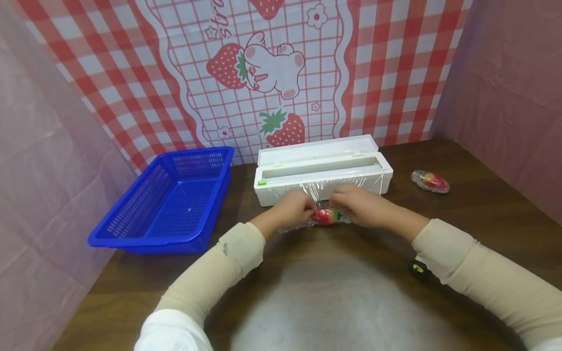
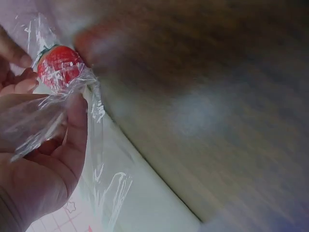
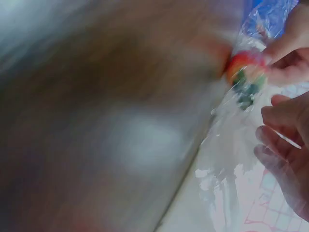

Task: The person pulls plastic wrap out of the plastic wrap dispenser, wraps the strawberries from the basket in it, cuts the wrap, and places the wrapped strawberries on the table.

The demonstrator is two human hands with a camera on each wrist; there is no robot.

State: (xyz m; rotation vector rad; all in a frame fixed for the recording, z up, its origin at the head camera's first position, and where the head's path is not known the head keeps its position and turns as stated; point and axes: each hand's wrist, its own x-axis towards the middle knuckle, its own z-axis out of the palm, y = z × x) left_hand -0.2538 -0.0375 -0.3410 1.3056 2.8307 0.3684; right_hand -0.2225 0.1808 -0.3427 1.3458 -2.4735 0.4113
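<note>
In my head view, one red strawberry (image 1: 324, 217) lies on the brown table (image 1: 351, 282) between the two hands, with clear plastic wrap (image 1: 296, 226) about it. The left hand (image 1: 290, 208) is close in at its nine o'clock, the right hand (image 1: 364, 206) close in at its three o'clock. The left arm reaches in from eight o'clock, the right from four. I count one long white box (image 1: 272, 196) with its lid up at twelve, one blue basket (image 1: 213, 204) at nine, and one wrapped bundle (image 1: 432, 182) between two and three.

In my left wrist view, the strawberry is just past the left thumb, near twelve o'clock from its tip. The left hand pinches the wrap, thumb pointing up. The right fingertips sit at the berry's nine o'clock. I count two hands, one berry.

In my right wrist view, the strawberry is at eleven o'clock from the right hand, its leaves pointing down to six. Those fingers are bent, with small gaps; I can't tell if they hold the wrap. The left hand comes in at two o'clock, thumb beside the red end. Again I count two hands, one berry.
</note>
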